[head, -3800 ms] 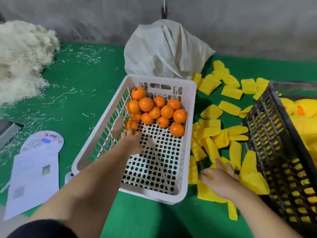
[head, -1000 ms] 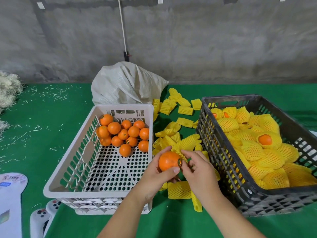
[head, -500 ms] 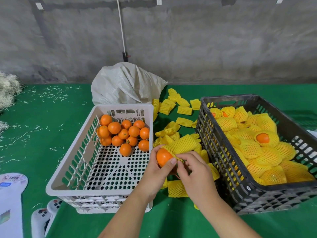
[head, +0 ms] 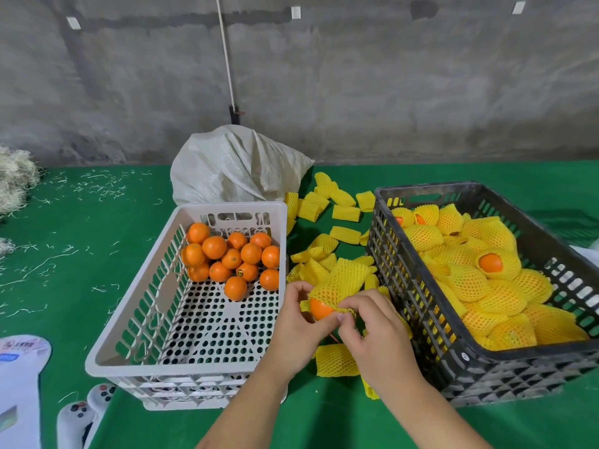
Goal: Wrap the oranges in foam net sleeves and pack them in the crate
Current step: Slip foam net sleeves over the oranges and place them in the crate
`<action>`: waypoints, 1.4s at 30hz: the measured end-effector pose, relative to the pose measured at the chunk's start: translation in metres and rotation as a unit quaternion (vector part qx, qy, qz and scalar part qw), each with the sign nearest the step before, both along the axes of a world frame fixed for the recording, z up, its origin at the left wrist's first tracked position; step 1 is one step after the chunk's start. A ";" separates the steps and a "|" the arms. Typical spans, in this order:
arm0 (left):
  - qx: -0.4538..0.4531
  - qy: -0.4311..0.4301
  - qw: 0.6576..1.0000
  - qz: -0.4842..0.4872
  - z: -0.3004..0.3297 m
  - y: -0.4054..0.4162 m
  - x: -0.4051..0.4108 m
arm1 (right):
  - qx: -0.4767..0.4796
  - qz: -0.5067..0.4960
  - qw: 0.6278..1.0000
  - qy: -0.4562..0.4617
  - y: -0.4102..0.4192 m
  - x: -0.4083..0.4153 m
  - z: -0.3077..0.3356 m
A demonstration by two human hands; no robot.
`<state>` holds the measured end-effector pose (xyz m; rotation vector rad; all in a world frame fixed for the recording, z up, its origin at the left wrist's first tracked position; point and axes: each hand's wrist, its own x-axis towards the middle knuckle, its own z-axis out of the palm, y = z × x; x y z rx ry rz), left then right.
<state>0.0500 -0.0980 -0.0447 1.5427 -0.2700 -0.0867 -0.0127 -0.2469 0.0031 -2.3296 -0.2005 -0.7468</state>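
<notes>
STEP: sleeving | left hand is cupping the orange; right hand is pinching the foam net sleeve rim | NEXT: likely pulling sleeve fully over, then dropping into black crate right of the grip

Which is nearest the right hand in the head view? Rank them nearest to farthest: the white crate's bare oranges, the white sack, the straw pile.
From the right hand:
1. Bare oranges, in the far end of the white crate, to the hand's left.
2. White sack, behind that crate, against the wall.
3. Straw pile, at the far left edge of the green mat.
</notes>
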 end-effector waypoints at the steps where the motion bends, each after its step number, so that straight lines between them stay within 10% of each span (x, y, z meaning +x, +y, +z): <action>1: -0.006 0.004 1.000 0.005 -0.001 -0.001 0.000 | 0.006 0.006 1.000 0.001 -0.001 0.001 -0.001; 13: -0.031 0.024 0.995 -0.096 -0.001 0.006 -0.006 | 0.087 -0.011 0.996 0.019 -0.001 0.019 -0.011; 20: -0.052 0.021 0.998 -0.009 -0.005 0.005 -0.003 | -0.074 -0.056 0.996 0.008 -0.016 0.031 -0.007; 25: -0.072 0.026 0.997 -0.012 -0.007 0.010 -0.003 | 0.100 -0.051 0.986 0.127 -0.019 0.042 -0.011; 42: -0.041 0.020 0.999 -0.011 0.004 0.006 -0.002 | -0.037 0.039 0.998 -0.030 0.009 0.025 0.011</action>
